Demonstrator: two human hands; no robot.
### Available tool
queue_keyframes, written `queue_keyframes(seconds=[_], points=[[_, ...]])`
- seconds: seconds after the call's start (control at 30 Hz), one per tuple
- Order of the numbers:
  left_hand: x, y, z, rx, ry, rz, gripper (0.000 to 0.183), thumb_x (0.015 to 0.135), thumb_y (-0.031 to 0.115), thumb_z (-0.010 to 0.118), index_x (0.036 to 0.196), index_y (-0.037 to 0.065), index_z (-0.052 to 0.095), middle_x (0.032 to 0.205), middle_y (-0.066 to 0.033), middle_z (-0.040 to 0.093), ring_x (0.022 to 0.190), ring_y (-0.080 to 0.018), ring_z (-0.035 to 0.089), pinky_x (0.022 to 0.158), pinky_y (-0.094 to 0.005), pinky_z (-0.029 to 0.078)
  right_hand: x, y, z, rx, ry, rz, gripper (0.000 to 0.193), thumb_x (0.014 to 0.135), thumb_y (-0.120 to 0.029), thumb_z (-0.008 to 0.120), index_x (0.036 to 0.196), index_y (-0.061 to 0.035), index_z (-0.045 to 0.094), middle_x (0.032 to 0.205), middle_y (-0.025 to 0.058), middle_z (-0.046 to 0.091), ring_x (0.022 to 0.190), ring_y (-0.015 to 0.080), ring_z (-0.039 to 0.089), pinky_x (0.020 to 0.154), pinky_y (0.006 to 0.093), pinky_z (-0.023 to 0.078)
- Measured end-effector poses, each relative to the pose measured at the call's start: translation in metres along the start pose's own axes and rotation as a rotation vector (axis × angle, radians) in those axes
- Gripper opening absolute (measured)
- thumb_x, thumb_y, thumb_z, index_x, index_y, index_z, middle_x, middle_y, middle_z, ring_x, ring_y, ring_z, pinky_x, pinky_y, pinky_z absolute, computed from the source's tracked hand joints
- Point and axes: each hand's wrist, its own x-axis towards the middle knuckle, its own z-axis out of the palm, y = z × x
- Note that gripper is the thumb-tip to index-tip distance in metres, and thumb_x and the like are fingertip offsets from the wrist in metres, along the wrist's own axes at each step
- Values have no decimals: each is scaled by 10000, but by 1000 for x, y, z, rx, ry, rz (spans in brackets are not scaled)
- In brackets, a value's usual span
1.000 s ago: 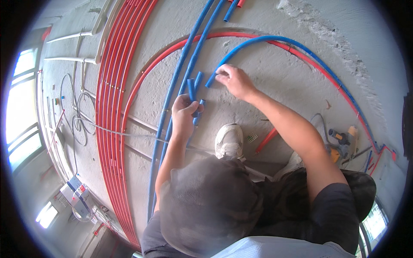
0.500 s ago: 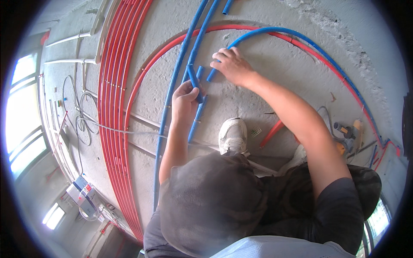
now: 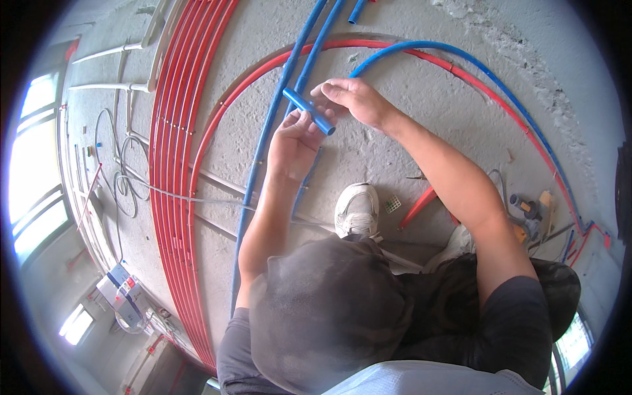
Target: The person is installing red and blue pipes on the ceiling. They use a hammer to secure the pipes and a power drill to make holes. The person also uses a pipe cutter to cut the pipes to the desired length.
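Note:
My left hand (image 3: 294, 139) pinches a short blue pipe fitting (image 3: 320, 120), held slantwise above the floor with one open end toward me. Close against its far side is my right hand (image 3: 355, 101), fingers curled round the end stretch of a curved blue pipe (image 3: 395, 48). That pipe's tip is hidden by the fingers, so I cannot tell whether it sits in the fitting. Two long blue pipes (image 3: 276, 108) run along the floor just left of and beyond my hands.
A band of red pipes (image 3: 172, 131) lies to the left, and a red pipe (image 3: 263, 68) arcs round the work spot. My shoe (image 3: 356, 207) is close below the hands. A red offcut (image 3: 417, 207) and a power tool (image 3: 526, 207) lie to the right; a grey cable (image 3: 122, 178) coils far left.
My left hand has turned the blue fitting and lifted it up and to the right. The right hand has closed in on it, and the blue pipe's tip has gone from sight.

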Motion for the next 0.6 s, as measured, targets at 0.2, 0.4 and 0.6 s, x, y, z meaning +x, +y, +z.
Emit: queue_keyframes(seconds=[0.2,0.4,0.6], points=[[-2,-21,-6,364,140,241,248,979,50,729,1159,-15,572,1044,-108,689,900,-212,722,798,-411,598,-19,-2,8,-284,-250,123,494,1073,-274,624,1521,-77,562,1089,52,726,1024,129,681,893,382,589],[-33,-37,-49,1575,409,380,441,798,124,870,1157,26,633,1065,-141,646,1008,-304,681,863,-411,555,-2,20,-38,-972,-157,-226,433,958,-143,698,1378,-38,675,1156,231,722,1107,418,677,1015,472,520],[-53,-58,-68,1949,441,376,439,781,169,853,1153,49,652,1169,-165,587,1119,-380,600,949,-494,514,16,44,-50,-1090,-294,-110,310,943,-152,728,1223,-22,706,1212,223,700,1189,411,640,1033,501,497]])
